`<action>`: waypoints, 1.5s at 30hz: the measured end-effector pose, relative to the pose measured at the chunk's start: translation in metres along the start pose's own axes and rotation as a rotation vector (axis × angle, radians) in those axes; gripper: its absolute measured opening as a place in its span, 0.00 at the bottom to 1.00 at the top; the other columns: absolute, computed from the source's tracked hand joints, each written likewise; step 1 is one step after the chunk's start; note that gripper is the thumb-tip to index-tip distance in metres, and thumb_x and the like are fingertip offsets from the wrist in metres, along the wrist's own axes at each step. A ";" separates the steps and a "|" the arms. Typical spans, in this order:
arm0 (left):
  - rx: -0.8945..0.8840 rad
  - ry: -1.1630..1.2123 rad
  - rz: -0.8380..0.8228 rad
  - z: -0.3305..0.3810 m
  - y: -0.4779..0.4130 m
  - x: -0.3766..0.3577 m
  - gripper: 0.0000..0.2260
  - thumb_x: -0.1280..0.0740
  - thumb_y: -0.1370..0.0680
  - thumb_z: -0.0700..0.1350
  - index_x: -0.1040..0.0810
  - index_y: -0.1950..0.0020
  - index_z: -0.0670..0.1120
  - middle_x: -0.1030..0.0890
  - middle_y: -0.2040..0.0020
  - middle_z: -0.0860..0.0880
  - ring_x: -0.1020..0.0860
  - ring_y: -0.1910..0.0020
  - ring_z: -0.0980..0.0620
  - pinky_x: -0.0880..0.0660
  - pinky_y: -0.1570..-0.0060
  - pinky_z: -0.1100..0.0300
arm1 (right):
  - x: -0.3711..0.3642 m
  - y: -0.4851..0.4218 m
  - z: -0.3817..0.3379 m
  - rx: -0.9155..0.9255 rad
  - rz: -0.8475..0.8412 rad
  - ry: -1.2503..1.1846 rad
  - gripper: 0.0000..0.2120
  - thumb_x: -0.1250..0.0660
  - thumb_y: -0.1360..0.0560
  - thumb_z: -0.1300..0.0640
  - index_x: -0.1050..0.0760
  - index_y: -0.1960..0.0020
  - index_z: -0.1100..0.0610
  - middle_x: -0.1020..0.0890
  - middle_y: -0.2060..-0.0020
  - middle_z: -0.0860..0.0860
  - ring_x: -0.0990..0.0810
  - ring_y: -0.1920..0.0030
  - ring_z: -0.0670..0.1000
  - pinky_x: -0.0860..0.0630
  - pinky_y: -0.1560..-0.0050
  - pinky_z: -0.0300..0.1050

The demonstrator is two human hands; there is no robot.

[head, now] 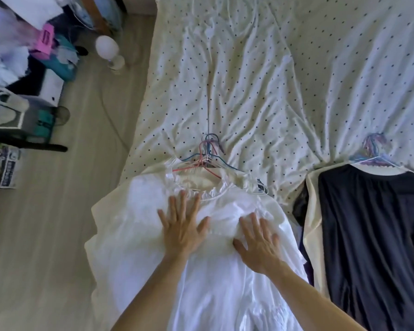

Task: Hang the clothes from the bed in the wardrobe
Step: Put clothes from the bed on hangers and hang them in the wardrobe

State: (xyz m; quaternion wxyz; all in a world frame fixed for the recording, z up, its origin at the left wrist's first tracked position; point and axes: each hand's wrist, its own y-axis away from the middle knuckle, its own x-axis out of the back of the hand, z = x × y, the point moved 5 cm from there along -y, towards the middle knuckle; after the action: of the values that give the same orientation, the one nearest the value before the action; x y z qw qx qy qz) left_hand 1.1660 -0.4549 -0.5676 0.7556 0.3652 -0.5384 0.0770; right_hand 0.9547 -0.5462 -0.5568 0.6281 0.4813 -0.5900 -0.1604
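Now: both hands flat on the white top (201, 295), palms down, fingers straight and spread, gripping nothing.

- Left hand (181, 229): presses the chest of the top, fingertips just short of the frilled collar.
- Right hand (258, 244): beside the left and slightly nearer the person, on the top's right chest; cloth bunches in folds between the two hands.
- Top: lies on the near edge of the bed (249, 80), collar pointing away, hem running out of view under the forearms. It sits over cream cloth.
- Hangers (207, 154): pink, blue and white, hooks bunched just beyond the collar, on the dotted sheet.
- Dark top (373, 235): well to the right of the hands, also flat on the bed, over cream cloth, with a second bunch of hooks (375, 149) at its neck.
- Floor (58, 235): left of the bed, clutter along its far side.
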 end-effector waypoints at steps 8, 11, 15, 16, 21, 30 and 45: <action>0.042 -0.054 -0.113 -0.002 -0.051 -0.013 0.26 0.57 0.18 0.64 0.69 0.26 0.68 0.71 0.23 0.53 0.62 0.20 0.42 0.58 0.27 0.32 | 0.020 -0.025 -0.001 0.077 0.004 -0.030 0.32 0.47 0.19 0.36 0.55 0.20 0.42 0.59 0.19 0.47 0.58 0.20 0.55 0.51 0.23 0.59; 0.062 -0.062 -0.251 0.002 -0.041 0.005 0.27 0.57 0.18 0.65 0.67 0.24 0.67 0.71 0.22 0.54 0.65 0.21 0.43 0.59 0.27 0.33 | 0.033 -0.003 0.013 0.128 0.005 0.007 0.30 0.46 0.17 0.41 0.53 0.19 0.43 0.57 0.19 0.49 0.57 0.19 0.53 0.52 0.22 0.57; 0.055 -0.094 -0.317 0.015 0.001 0.036 0.29 0.52 0.18 0.64 0.64 0.21 0.64 0.68 0.20 0.52 0.60 0.20 0.45 0.55 0.25 0.35 | 0.046 0.046 0.049 0.156 0.078 -0.025 0.26 0.45 0.17 0.43 0.45 0.20 0.41 0.48 0.19 0.51 0.50 0.20 0.52 0.45 0.22 0.56; 0.056 -0.124 -0.333 0.022 0.015 0.043 0.30 0.52 0.18 0.64 0.64 0.21 0.63 0.67 0.20 0.52 0.60 0.20 0.45 0.55 0.24 0.36 | 0.052 0.063 0.061 0.155 0.104 -0.039 0.25 0.45 0.17 0.43 0.44 0.21 0.42 0.46 0.19 0.51 0.49 0.20 0.52 0.43 0.23 0.55; -0.009 -0.222 -0.347 0.101 0.085 0.075 0.30 0.52 0.19 0.66 0.60 0.20 0.61 0.61 0.18 0.51 0.59 0.19 0.46 0.56 0.24 0.37 | 0.086 0.165 0.137 0.167 0.380 -0.114 0.21 0.46 0.16 0.48 0.35 0.24 0.47 0.33 0.25 0.50 0.38 0.24 0.54 0.33 0.30 0.53; -0.532 -0.192 -0.131 0.418 0.200 0.092 0.32 0.51 0.22 0.66 0.43 0.20 0.56 0.42 0.19 0.49 0.45 0.21 0.48 0.46 0.24 0.46 | 0.061 0.372 0.376 -0.060 0.903 -0.412 0.22 0.43 0.17 0.45 0.34 0.24 0.44 0.35 0.24 0.46 0.43 0.21 0.49 0.42 0.23 0.49; -1.650 -0.271 -0.073 0.854 0.551 -0.024 0.26 0.45 0.23 0.61 0.33 0.25 0.60 0.31 0.24 0.52 0.37 0.23 0.48 0.39 0.26 0.48 | -0.144 0.710 0.653 -1.009 1.303 -0.642 0.22 0.44 0.21 0.43 0.24 0.31 0.46 0.24 0.31 0.48 0.34 0.25 0.52 0.34 0.28 0.56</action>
State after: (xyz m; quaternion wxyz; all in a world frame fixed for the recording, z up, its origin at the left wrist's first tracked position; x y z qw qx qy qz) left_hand 0.2285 -0.5929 -0.1986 0.7112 -0.2818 -0.4959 -0.4110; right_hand 0.0738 -0.3619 -0.1823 0.5363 -0.3534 -0.7537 -0.1393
